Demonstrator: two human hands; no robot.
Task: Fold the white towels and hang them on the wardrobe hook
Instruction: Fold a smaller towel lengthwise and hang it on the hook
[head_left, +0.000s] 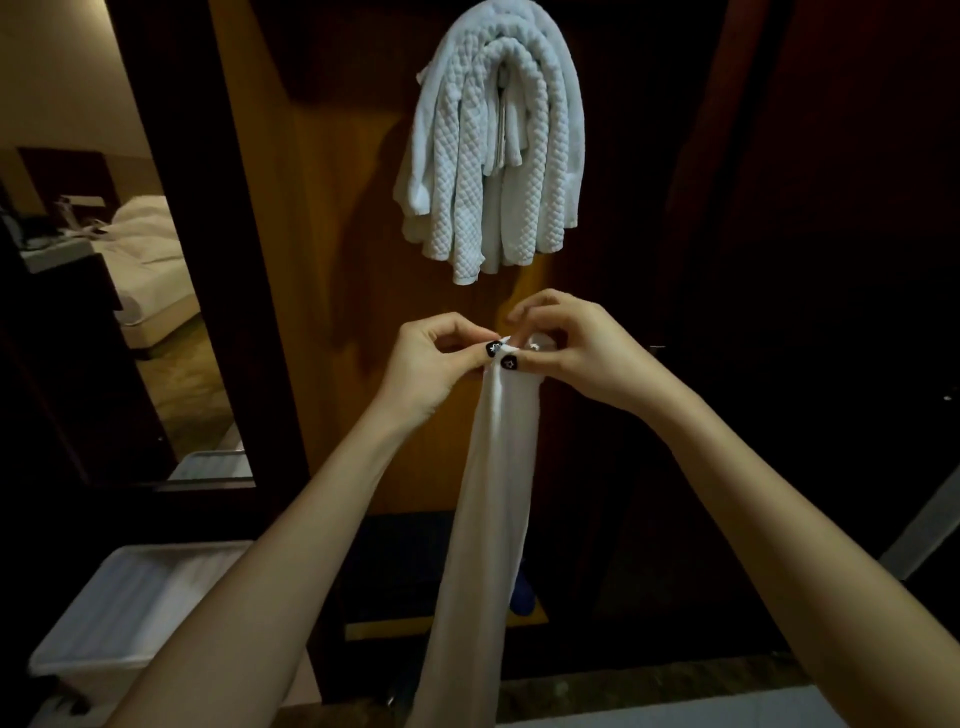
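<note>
- The left hand (431, 364) is pinching the top edge of a smooth white towel (488, 493) between thumb and curled fingers, with the black-painted thumbnail pressing on the cloth.
- The right hand (576, 353) is gripping the same top edge just beside the left, fingers curled over it and thumb pressing from the near side. The two thumbs are almost touching.
- The held towel is hanging straight down from both hands as a long narrow strip, gathered lengthwise and running out of view at the bottom edge between the forearms.
- A bunch of white waffle-weave towels (493, 145) is hanging above the hands on the wooden wardrobe panel (322, 260), draped in several folded loops with the ends dangling. The hook is lying hidden under the cloth.
- The held towel's top is sitting just below the lowest dangling end of the hung bunch, apart from it.
- A mirror (171, 260) is standing to the left of the panel, showing a bed (150, 249) with white bedding.
- A white plastic tub (135, 603) is sitting at lower left, near the left forearm.
- A blue object (522, 592) is showing low in the wardrobe, partly behind the strip of towel; what it is cannot be told.
</note>
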